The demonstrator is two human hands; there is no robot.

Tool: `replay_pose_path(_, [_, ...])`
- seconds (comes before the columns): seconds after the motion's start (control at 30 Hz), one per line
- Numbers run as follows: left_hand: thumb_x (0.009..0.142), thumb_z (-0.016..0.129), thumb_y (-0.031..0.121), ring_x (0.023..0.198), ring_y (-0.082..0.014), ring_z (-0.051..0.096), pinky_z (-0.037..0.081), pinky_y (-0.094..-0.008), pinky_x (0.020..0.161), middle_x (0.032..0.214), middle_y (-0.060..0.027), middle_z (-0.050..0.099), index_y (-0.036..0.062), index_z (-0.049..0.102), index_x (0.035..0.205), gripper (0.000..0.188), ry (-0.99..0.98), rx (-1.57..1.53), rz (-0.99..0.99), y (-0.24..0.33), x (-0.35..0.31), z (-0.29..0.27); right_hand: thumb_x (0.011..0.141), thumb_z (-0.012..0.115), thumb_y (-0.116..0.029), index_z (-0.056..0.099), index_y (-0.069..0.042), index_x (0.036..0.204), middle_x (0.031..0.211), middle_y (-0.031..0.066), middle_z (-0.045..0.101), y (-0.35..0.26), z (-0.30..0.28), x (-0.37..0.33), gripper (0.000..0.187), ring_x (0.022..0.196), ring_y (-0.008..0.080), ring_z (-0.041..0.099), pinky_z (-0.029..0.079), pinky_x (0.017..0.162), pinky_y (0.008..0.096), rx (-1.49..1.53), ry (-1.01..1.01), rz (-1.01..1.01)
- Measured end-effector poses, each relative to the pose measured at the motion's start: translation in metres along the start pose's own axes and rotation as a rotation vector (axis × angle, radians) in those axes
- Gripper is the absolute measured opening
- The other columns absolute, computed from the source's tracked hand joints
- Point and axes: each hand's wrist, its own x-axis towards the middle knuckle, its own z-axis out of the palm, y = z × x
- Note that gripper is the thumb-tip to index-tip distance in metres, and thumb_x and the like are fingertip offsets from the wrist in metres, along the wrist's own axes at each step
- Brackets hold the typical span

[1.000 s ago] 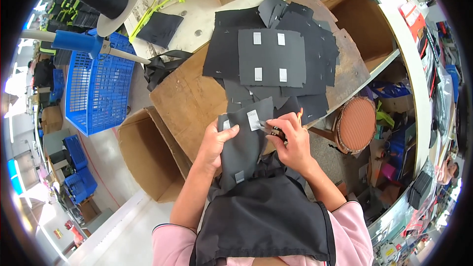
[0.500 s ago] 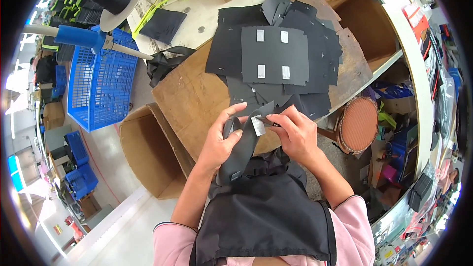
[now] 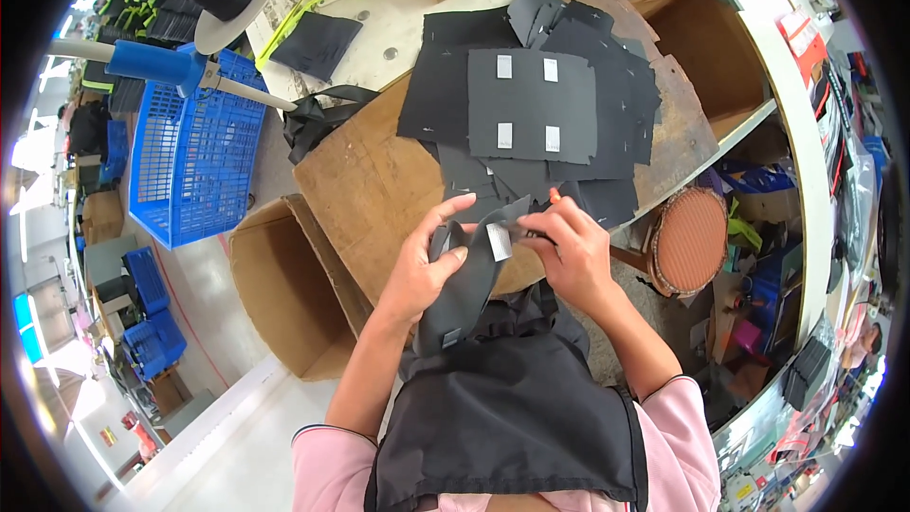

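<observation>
Fabric piece (image 3: 471, 277), dark grey with small pale tabs, is held up over the near edge of the brown work board (image 3: 379, 180). Left hand (image 3: 422, 270) is closed on its left edge, fingers wrapped around the cloth. Right hand (image 3: 573, 251) pinches the upper right corner at a pale tab (image 3: 499, 241), apparently with a small orange-tipped tool; its kind cannot be told. Beyond the grip, a stack of similar cut pieces (image 3: 531, 104) lies on the board. Judged from this, one piece is in hand and many remain. Left of the grip stand an open cardboard box (image 3: 284, 294) and a blue crate (image 3: 190, 161).
</observation>
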Motion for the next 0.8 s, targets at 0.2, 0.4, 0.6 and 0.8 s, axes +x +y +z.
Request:
replay_pose_path(0.2, [0.082,0.060,0.002,0.097,-0.0119,0.055,0.043,-0.0257,0.087,0.109,-0.0039,0.058,0.0072,0.050,0.125,0.045,0.094,-0.289,0.062,0.003,0.009,-0.015,0.082,0.067,-0.019,0.056,-0.007,0.094,0.069,-0.0028,0.043,0.003,0.016,-0.037,0.020,0.056,0.0060,0.042,0.031,0.047,0.0212,1.021,-0.013,0.995])
replay_pose_path(0.4, [0.086,0.060,0.012,0.112,-0.0196,0.051,0.041,-0.0354,0.095,0.123,-0.0084,0.053,0.0046,0.043,0.130,0.047,0.321,-0.522,0.154,-0.044,0.021,-0.030,0.085,0.063,-0.013,0.055,-0.006,0.077,0.051,-0.0044,0.043,-0.015,0.035,-0.021,0.013,0.039,0.0046,0.034,0.025,0.036,0.0223,1.480,0.019,1.298])
replay_pose_path(0.6, [0.084,0.060,0.043,0.135,-0.0316,0.022,0.008,-0.0466,0.110,0.141,-0.0205,0.033,0.0034,0.020,0.142,0.081,0.608,0.576,0.709,-0.018,0.016,-0.030,0.081,0.067,-0.011,0.063,0.000,0.101,0.080,-0.0030,0.062,0.015,0.022,0.004,0.024,0.066,0.0027,0.048,0.038,0.059,0.0194,0.688,-0.363,0.625])
replay_pose_path(0.8, [0.081,0.068,0.034,0.111,-0.0215,0.051,0.038,-0.0353,0.096,0.112,-0.0146,0.059,-0.0021,0.053,0.118,0.054,-0.300,0.499,0.152,0.008,0.025,-0.025,0.077,0.070,-0.009,0.060,0.003,0.088,0.073,-0.0006,0.058,0.000,0.007,0.021,0.019,0.070,0.0061,0.054,0.043,0.063,0.0240,1.004,-0.491,0.611])
